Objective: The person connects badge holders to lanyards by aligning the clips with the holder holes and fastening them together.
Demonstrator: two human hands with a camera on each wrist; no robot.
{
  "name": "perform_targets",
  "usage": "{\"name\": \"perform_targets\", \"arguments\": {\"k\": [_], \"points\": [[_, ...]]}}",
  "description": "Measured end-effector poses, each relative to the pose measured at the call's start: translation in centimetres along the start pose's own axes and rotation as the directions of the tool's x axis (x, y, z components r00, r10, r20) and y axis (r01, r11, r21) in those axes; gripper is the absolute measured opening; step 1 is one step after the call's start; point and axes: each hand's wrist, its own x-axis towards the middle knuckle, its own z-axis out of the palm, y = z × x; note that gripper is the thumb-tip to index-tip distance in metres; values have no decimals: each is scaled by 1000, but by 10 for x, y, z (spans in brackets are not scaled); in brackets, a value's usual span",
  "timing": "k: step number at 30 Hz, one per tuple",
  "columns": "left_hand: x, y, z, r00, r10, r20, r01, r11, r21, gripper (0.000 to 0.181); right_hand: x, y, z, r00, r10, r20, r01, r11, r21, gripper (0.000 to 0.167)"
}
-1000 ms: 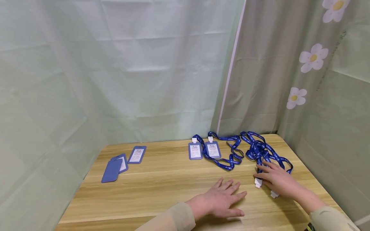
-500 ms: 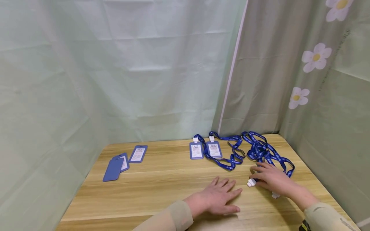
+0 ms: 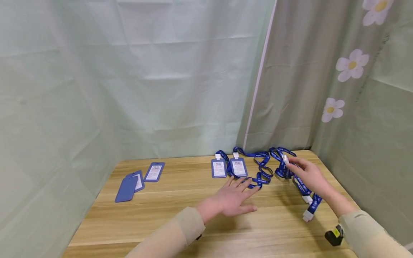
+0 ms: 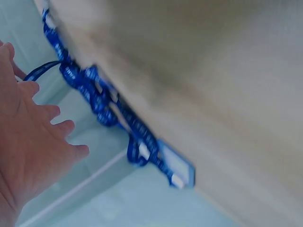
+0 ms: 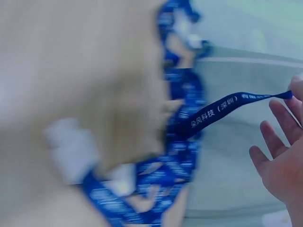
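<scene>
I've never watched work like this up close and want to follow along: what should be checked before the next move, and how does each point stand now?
1. Right hand has a grip: ok, its thumb and fingers pinch a white clip.
2. Left hand free: ok, fingers spread, holding nothing.
3. Held strap clear of the lanyard pile: not ok, it runs down into it.
4. Loose card holders in view: ok, three at the table's left.
5. All printed sides up: not ok, the nearest holder shows plain blue.
6. Clip undamaged: cannot tell, too small.
</scene>
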Motion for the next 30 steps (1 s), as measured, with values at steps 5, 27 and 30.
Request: {"name": "perform_targets", "arguments": {"k": [5,27,30], "points": [[-1,-10,-27,999,-11,-49,13,999,34,74,23,-30,-37,994,25,-105,-10,989,144,65],[3,8,-61,997,43,-69,-42,999,6,72,73,-132,-156,889,54,-455,354,550,756,31],[2,8,-59,996,48,-72,-48,999,0,73,74,-145,-167,873,78,-481,397,458,795,28]]}}
